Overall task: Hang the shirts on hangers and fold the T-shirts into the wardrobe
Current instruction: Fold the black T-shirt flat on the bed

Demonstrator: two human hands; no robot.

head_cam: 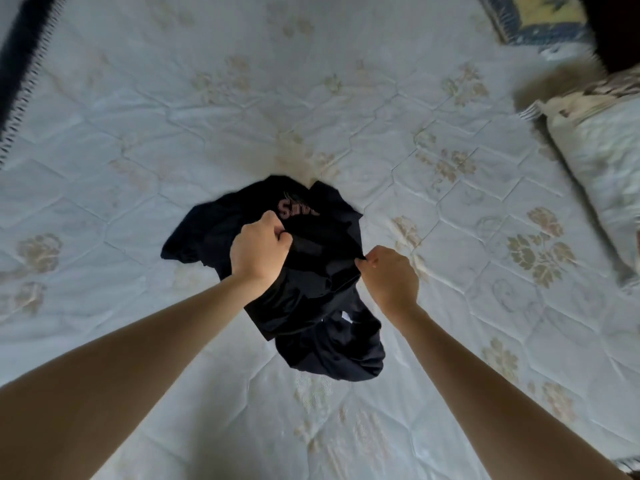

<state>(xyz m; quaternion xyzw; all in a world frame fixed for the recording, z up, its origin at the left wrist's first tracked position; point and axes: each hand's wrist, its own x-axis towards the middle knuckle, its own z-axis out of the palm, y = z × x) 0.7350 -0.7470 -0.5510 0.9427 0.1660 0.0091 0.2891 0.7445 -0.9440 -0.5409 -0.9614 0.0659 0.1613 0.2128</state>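
Note:
A crumpled black T-shirt (311,271) with pink lettering near its top lies bunched in the middle of the bed. My left hand (259,251) is closed on a fold of the fabric at the shirt's left side. My right hand (389,275) pinches the fabric at the shirt's right edge. Between the two hands the cloth is pulled taut. The lower part of the shirt hangs in loose folds toward me.
The bed is covered by a pale quilted mattress cover (173,133) with beige flower prints. A pillow (599,150) lies at the right edge. A blue and yellow patterned cloth (540,19) shows at the top right, and a dark fringed edge (20,64) runs along the top left.

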